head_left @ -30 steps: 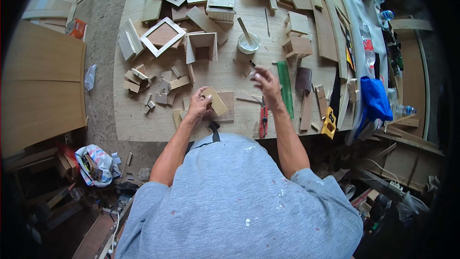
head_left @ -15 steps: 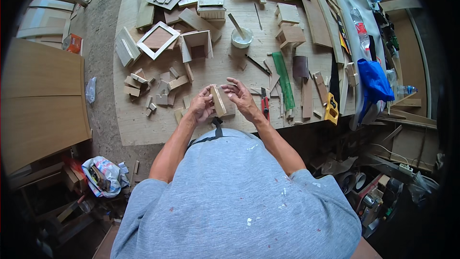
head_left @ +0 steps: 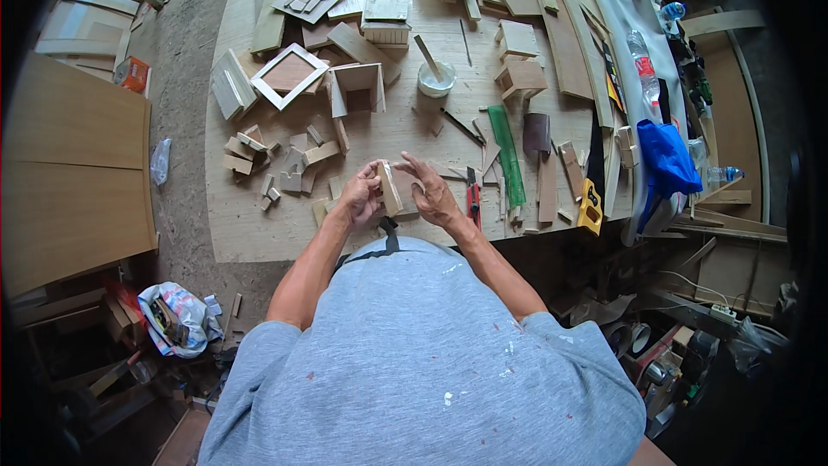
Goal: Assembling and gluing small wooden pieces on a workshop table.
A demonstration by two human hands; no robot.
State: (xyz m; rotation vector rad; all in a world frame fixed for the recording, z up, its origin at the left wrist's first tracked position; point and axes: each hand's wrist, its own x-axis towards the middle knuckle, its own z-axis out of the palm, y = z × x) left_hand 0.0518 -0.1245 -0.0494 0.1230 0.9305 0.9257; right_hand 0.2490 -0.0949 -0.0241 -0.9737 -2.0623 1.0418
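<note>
The left hand (head_left: 360,194) has the block (head_left: 391,190) pinched between thumb and fingers by its left side, raised on edge above the near part of the bench (head_left: 241,229). A white smear shows along the block's far end. The right hand (head_left: 435,194) is just right of the block, its fingers loosely spread and half curled, with nothing visible in them; the index finger points at the smeared end, but whether it touches cannot be told.

The grip looks one-sided, so if the smear is wet and reaches the left fingers, the block could twist or slip and drop at the near edge. A brush from the right fingers could also spread the white onto bare wood.

The knife (head_left: 473,197) lies close to the right of the right wrist; a sideways sweep of that arm could knock it or, if the blade is out, which cannot be made out, nick the skin. Farther off, the pot (head_left: 436,86) has a stick (head_left: 424,53) leaning well above its rim, and a careless reach might catch it and tip the pot. The pencil (head_left: 461,126), lying between pot and knife, could roll if bumped.
</note>
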